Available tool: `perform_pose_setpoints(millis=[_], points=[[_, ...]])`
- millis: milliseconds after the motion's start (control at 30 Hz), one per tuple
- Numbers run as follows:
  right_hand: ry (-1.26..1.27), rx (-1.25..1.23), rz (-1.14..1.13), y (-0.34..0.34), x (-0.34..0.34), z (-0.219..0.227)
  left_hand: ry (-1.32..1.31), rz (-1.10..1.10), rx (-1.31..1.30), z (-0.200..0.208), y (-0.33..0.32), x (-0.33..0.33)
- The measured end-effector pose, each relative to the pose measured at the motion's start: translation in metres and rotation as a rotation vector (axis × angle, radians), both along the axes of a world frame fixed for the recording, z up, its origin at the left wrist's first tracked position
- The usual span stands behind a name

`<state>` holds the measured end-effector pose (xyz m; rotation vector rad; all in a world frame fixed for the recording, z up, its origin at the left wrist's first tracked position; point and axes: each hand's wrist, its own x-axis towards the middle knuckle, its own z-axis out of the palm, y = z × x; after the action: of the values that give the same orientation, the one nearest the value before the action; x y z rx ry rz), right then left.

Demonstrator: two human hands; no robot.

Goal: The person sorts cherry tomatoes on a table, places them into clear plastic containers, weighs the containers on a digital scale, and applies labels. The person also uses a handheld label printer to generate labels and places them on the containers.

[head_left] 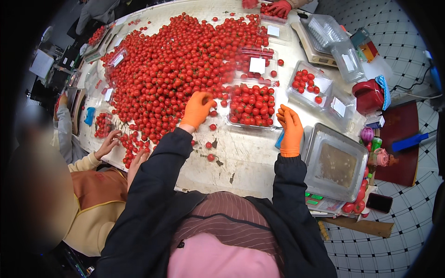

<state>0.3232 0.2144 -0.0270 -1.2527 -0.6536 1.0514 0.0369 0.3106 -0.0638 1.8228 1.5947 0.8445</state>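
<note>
My left hand (196,110), in an orange glove, hovers at the near right edge of a big heap of cherry tomatoes (171,65). Its fingers are curled together, and whatever they may hold is hidden. Just right of it stands a clear plastic box (228,119) filled with cherry tomatoes. My right hand (291,132), gloved in orange too, is raised at the right side of that box, its fingers stretched and slightly bent with nothing seen in them. Several loose cherry tomatoes (211,157) lie on the white table below my left hand.
Scales bear a metal tray (337,160) at my right. Beyond it lies a partly filled clear box (324,78), with stacked clear boxes (327,30) farther back. At my left, a co-worker's hand (107,143) reaches to the heap; red-gloved hands (280,8) work across the table (241,162).
</note>
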Motion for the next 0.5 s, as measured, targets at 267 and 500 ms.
perform_pose_setpoints(millis=[267, 500], points=[[-0.184, 0.033, -0.02, -0.005, 0.005, -0.009, -0.181, -0.18, -0.039, 0.018, 0.035, 0.058], [-0.495, -0.192, -0.004, -0.029, 0.006, -0.075, -0.407, 0.011, -0.304, -0.04, 0.042, 0.059]])
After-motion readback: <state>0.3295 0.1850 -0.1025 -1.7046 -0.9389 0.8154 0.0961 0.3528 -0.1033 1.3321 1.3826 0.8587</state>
